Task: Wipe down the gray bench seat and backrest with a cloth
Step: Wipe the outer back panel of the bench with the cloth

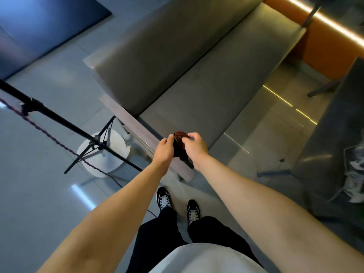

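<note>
A person's left hand point(164, 149) and right hand point(195, 146) hold a dark brown cloth point(179, 143) (bunched, it seems) between them, each grip pinching it, at the near end of the gray bench seat point(206, 99); backrest point(157, 56) at eleven o'clock.

text: none legible | labels: none | brands: none | numbers: 0 readable
</note>
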Action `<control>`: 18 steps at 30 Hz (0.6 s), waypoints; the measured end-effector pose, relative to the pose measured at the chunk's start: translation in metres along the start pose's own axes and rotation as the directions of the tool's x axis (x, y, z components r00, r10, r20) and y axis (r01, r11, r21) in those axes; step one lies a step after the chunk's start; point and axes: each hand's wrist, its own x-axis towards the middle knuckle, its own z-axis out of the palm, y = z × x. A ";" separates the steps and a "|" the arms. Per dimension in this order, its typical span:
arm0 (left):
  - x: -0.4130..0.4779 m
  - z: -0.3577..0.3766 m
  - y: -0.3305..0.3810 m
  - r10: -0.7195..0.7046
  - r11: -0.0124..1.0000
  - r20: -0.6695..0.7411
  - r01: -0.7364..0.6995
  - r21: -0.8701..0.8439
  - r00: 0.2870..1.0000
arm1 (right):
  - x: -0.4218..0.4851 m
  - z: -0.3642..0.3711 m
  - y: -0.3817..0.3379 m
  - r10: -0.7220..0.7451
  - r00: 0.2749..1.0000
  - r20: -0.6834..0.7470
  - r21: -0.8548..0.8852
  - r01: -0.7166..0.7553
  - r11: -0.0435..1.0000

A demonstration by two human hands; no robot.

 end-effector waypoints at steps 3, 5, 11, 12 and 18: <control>0.003 0.001 -0.006 -0.001 1.000 -0.014 0.000 -0.022 1.000 | 0.010 0.002 0.005 0.012 1.000 0.027 -0.034 -0.011 0.999; 0.004 0.008 -0.012 -0.006 1.000 -0.039 0.006 0.000 0.999 | 0.016 -0.002 0.008 0.009 0.999 0.043 -0.053 -0.007 0.999; -0.002 0.061 -0.025 -0.040 0.997 -0.126 0.032 -0.067 0.991 | 0.040 -0.044 0.025 -0.034 0.990 0.140 -0.148 0.055 0.987; -0.004 0.074 -0.028 -0.044 0.995 -0.143 0.031 -0.091 0.989 | 0.047 -0.056 0.029 -0.030 0.986 0.164 -0.137 0.053 0.989; 0.017 0.153 -0.043 -0.158 0.966 -0.150 0.121 -0.227 0.976 | 0.099 -0.109 0.058 0.014 0.972 0.234 -0.112 0.013 0.994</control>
